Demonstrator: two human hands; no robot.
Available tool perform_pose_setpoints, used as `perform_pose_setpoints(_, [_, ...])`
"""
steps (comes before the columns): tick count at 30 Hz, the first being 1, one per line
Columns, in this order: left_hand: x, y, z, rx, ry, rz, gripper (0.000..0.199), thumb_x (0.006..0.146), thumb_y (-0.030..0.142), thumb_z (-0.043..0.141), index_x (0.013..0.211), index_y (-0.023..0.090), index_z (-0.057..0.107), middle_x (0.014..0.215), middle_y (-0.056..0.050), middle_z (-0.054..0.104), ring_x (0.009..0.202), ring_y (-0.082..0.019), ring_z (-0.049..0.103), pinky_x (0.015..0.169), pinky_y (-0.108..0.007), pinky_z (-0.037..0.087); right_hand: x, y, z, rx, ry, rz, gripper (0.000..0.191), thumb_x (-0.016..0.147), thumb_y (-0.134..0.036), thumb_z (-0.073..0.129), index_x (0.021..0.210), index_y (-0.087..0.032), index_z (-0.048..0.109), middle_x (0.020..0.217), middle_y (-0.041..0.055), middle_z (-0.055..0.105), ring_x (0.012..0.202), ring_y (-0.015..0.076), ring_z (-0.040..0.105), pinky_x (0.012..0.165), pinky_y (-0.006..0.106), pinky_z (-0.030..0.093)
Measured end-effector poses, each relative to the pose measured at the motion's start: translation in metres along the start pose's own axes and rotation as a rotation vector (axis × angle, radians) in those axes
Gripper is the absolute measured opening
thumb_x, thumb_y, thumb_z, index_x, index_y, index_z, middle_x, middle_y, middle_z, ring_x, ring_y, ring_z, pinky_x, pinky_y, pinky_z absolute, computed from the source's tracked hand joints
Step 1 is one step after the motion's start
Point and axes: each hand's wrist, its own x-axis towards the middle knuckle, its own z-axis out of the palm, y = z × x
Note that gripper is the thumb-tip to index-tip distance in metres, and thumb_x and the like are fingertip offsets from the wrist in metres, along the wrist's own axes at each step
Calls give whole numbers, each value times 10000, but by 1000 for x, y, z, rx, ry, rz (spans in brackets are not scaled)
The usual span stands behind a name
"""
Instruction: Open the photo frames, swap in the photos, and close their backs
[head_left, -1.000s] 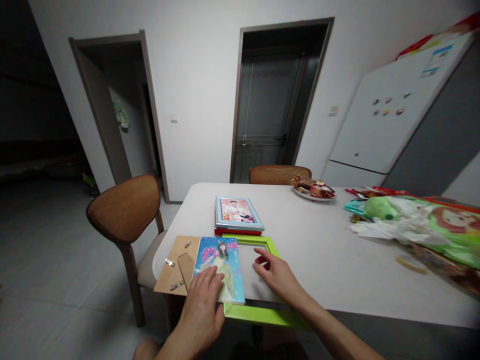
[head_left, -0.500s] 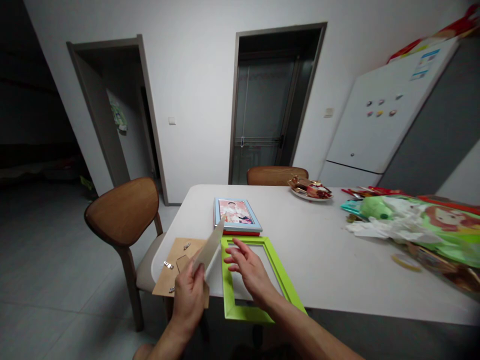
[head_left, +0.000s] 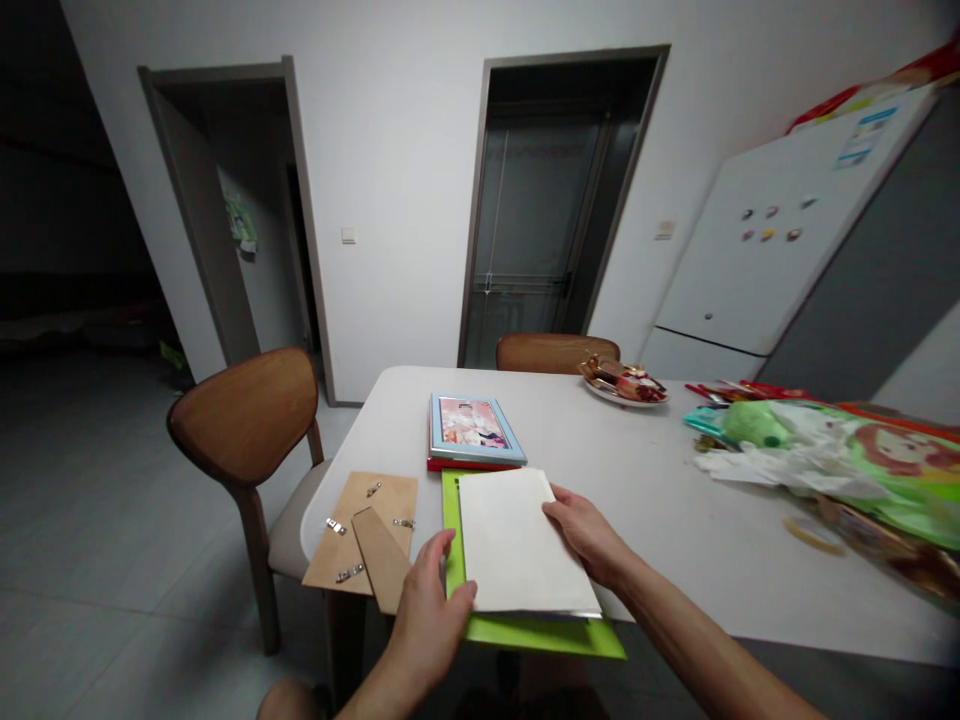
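A white sheet of paper [head_left: 525, 545] lies over the green picture frame [head_left: 547, 635], slightly tilted, and covers its opening. My right hand [head_left: 592, 535] pinches the sheet's right edge between thumb and fingers. At the frame's lower left side is my left hand [head_left: 427, 610], fingers and thumb apart, the thumb close to the sheet's corner. Left of it lies a brown backing board [head_left: 337, 505] with metal clips and a brown stand leg [head_left: 379, 560]. Behind the green frame, a light blue framed picture [head_left: 472, 425] rests on something red.
The white table [head_left: 637, 500] has its front edge just below the frame. To the right are a green plastic bag [head_left: 900, 465], crumpled tissues and a tape roll [head_left: 814, 535]. A plate of wrapped snacks [head_left: 624, 385] stands at the back. One wooden chair [head_left: 247, 430] is at the left.
The sheet, earlier upright in my left hand, now lies over the green frame. My right hand has moved right and taken its edge; my left hand has let go and opened.
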Motion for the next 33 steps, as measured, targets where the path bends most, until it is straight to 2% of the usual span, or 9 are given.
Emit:
perform_pose_setpoints(3, [-7, -5, 4, 205, -67, 93, 475, 617, 109, 502, 1091, 117, 478, 1213, -133, 465, 1142, -226, 400, 990, -388, 288, 8, 12, -1, -64, -1, 4, 508, 619, -129, 344, 1106, -104, 482, 732, 56, 667, 549, 154, 598, 494, 235, 448])
perform_pose_setpoints(10, [-11, -11, 9, 434, -141, 261, 470, 640, 111, 500, 1108, 113, 467, 1236, -154, 440, 1145, -243, 396, 965, -434, 332, 25, 29, 2, -260, 124, -116, 487, 614, -129, 357, 1061, -96, 547, 682, 43, 663, 534, 143, 582, 480, 209, 429])
perform_pose_setpoints(18, [-7, -7, 8, 599, -173, 306, 401, 678, 104, 494, 1078, 96, 492, 1182, -155, 496, 1119, -250, 426, 945, -435, 363, 27, 29, 2, -331, 142, -152, 463, 631, -128, 342, 1036, -89, 564, 732, 52, 664, 595, 148, 584, 526, 210, 418])
perform_pose_setpoints(20, [-5, -5, 8, 625, -176, 300, 388, 677, 103, 503, 1065, 92, 503, 1169, -156, 506, 1106, -250, 438, 939, -426, 372, 25, 26, 2, -474, 151, -209, 424, 647, -138, 352, 1003, -104, 579, 805, 69, 662, 664, 159, 587, 575, 214, 415])
perform_pose_setpoints(22, [-4, -2, 9, 644, -187, 296, 342, 682, 103, 503, 1023, 96, 531, 1153, -151, 519, 1100, -249, 444, 940, -415, 372, 22, 24, 2, -707, 214, -276, 366, 674, -171, 369, 959, -115, 593, 867, 93, 649, 745, 179, 578, 631, 229, 402])
perform_pose_setpoints(26, [-4, 1, 8, 659, -221, 296, 261, 698, 108, 486, 946, 120, 570, 1141, -130, 531, 1112, -242, 435, 951, -407, 356, 17, 24, 4, -1084, 297, -257, 306, 730, -275, 370, 874, -132, 599, 861, 121, 621, 756, 208, 565, 617, 268, 374])
perform_pose_setpoints(29, [-7, 1, -2, 641, -235, 287, 334, 698, 122, 487, 1029, 128, 529, 1189, -131, 495, 1128, -233, 421, 953, -407, 350, 14, 27, 6, -1219, 300, -232, 324, 752, -331, 361, 881, -138, 588, 875, 125, 592, 729, 211, 561, 580, 279, 360])
perform_pose_setpoints(33, [-12, -4, -41, 656, -174, 251, 475, 672, 132, 502, 1141, 173, 443, 1285, -107, 398, 1187, -220, 345, 984, -424, 292, 11, 27, 8, -1286, 294, -263, 319, 752, -328, 386, 913, -136, 583, 890, 125, 569, 759, 217, 549, 597, 286, 360])
